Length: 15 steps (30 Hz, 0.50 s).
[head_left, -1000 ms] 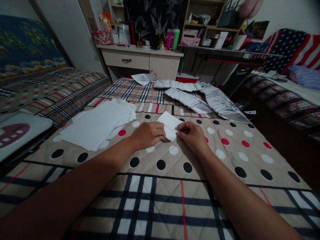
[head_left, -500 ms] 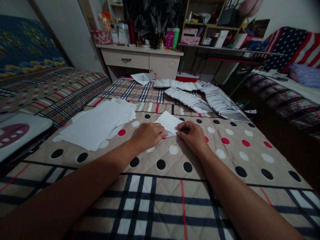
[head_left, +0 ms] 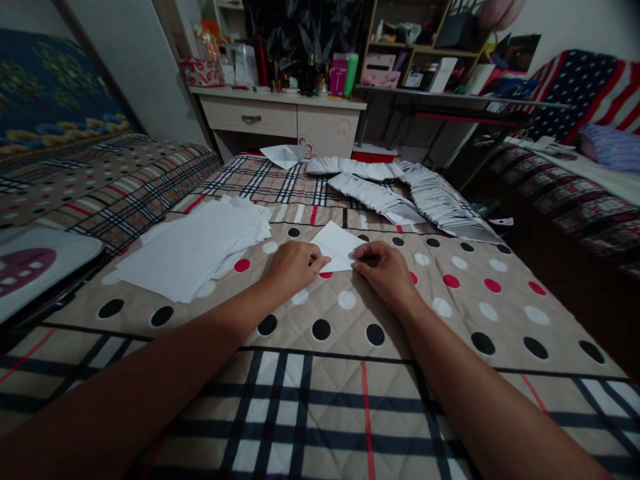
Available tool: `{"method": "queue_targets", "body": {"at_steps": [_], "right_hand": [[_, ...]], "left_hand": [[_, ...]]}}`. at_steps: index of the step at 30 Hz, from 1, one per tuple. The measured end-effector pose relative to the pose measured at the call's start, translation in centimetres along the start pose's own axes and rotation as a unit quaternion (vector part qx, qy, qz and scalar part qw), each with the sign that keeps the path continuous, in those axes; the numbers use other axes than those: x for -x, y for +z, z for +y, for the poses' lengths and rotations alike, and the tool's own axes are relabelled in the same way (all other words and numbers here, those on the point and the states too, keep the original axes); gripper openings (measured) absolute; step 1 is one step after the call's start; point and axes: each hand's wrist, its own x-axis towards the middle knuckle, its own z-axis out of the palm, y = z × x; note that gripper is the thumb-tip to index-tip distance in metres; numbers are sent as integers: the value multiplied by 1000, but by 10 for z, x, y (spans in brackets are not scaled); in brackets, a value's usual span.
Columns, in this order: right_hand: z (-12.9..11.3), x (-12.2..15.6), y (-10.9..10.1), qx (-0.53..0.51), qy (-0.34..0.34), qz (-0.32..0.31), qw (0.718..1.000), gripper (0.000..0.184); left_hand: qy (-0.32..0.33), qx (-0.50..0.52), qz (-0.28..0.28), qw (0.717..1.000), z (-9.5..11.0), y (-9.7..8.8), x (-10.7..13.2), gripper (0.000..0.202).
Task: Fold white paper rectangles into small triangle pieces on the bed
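Observation:
A small folded sheet of white paper (head_left: 336,243) lies on the patterned bedspread between my hands. My left hand (head_left: 296,265) pinches its left corner between thumb and curled fingers. On the opposite side, my right hand (head_left: 384,268) grips the right corner with thumb and forefinger. The paper's near edge looks straight, and its top comes to a point away from me. To the left lies a loose stack of white paper sheets (head_left: 187,247), its edges uneven.
Beyond the paper, long overlapping rows of folded white papers (head_left: 440,200) fan across the bed. One folded piece (head_left: 284,156) lies apart at the far edge. A white case with a purple patch (head_left: 45,267) is at the left. A dresser (head_left: 250,119) stands behind.
My left hand has shifted slightly, its fingers curling in more at the paper's left corner. My right hand stays almost where it was on the right corner.

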Motion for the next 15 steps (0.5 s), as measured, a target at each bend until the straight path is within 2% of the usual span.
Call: {"method": "queue_targets", "body": {"at_steps": [15], "right_hand": [[0,-1,-1,-17,21,-10,1000,15]], "left_hand": [[27,-19,-17,999,1,-1,-2,29]]}}
